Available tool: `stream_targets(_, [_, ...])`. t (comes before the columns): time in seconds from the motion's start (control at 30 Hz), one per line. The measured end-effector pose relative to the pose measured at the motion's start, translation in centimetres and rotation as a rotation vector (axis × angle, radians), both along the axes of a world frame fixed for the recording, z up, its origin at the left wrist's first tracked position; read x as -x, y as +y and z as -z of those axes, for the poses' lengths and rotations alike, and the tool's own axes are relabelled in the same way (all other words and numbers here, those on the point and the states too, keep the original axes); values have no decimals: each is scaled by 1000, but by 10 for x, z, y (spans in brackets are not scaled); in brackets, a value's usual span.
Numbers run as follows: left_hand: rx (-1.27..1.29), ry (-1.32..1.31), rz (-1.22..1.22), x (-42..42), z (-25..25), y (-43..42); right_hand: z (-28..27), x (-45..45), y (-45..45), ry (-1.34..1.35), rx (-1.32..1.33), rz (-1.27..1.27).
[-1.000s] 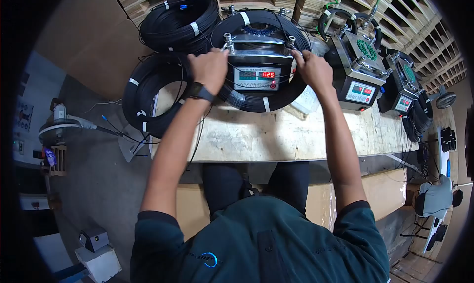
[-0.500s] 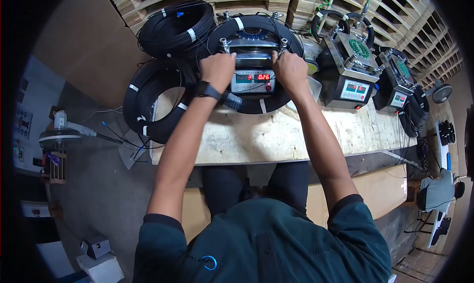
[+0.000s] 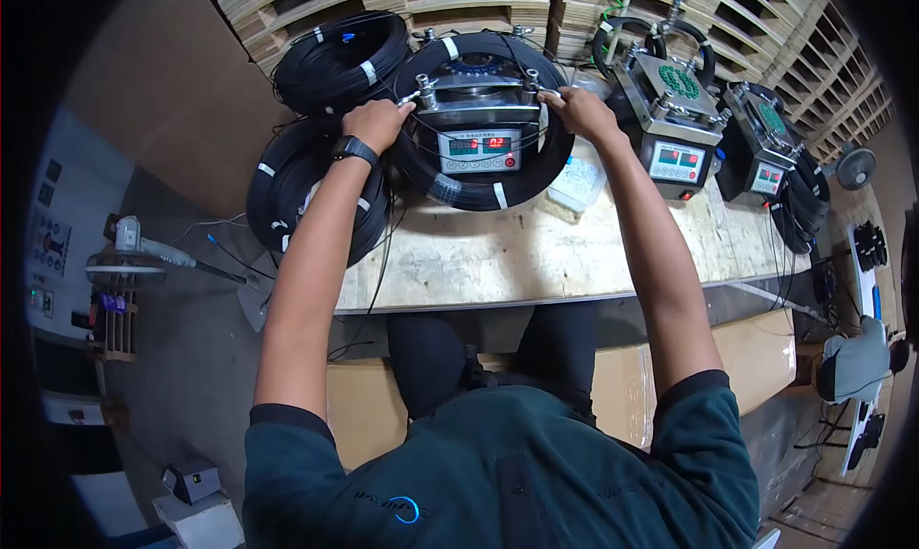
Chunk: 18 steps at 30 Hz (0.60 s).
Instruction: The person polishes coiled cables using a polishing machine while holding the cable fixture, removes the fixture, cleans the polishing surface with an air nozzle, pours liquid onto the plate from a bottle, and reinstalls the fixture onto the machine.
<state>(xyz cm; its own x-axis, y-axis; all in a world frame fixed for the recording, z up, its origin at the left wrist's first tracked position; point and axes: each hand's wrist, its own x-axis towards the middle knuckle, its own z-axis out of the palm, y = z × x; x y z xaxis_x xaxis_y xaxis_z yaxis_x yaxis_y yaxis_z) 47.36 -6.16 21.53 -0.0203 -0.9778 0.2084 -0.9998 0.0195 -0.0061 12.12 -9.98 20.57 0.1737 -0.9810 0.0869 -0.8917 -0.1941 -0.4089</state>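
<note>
A polishing machine (image 3: 481, 152) with a lit red digital display stands on the wooden table, ringed by a coil of black cable (image 3: 459, 197) with white ties. At the machine's left front corner, my left hand (image 3: 373, 125) is closed on a small metal clamp lever (image 3: 411, 98) beside an upright post. My right hand (image 3: 586, 113) pinches the matching lever at the right front corner, close to the other post (image 3: 531, 82). Both hands are outside the posts. A round plate with dark connectors (image 3: 476, 63) shows partly at the machine's top.
More black cable coils (image 3: 340, 61) lie at the left. Two similar machines (image 3: 675, 118) with green parts on top stand at the right. A clear plastic tub (image 3: 576, 183) sits by the right forearm. Pallets rise behind, and a seated person (image 3: 857, 362) is far right.
Both hands have moved outward, from the machine's front to the levers beside its corner posts. The right display reading has changed. The camera view has shifted slightly.
</note>
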Motion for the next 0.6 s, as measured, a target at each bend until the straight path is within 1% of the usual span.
stream_targets(0.07, [-39, 16, -7, 5, -12, 1, 5, 1, -5, -11, 3, 7])
stream_targets(0.13, [-36, 10, -1, 5, -10, -2, 4, 0, -6, -11, -1, -2])
stream_targets(0.2, [-29, 12, 8, 6, -8, -5, 4, 2, -11, -46, -131, 5])
stream_targets(0.23, [-44, 50, 0, 6, -7, -5, 8, 4, -12, -44, -126, 9])
stream_targets(0.3, [-52, 95, -12, 6, -5, -6, 12, 1, -12, -40, -15, 17])
stream_targets(0.43, [-38, 181, -23, 5, 3, -3, 0, -1, -8, 27, -86, 10])
stream_targets(0.5, [51, 231, 31, 5, 13, -1, 2, -10, 5, 100, 133, -25])
stream_targets(0.57, [107, 240, 21, 12, 19, 5, 12, -27, 31, 18, 272, 80])
stream_targets(0.6, [117, 244, 22, 18, 18, 8, 20, -29, 29, -54, 314, 105])
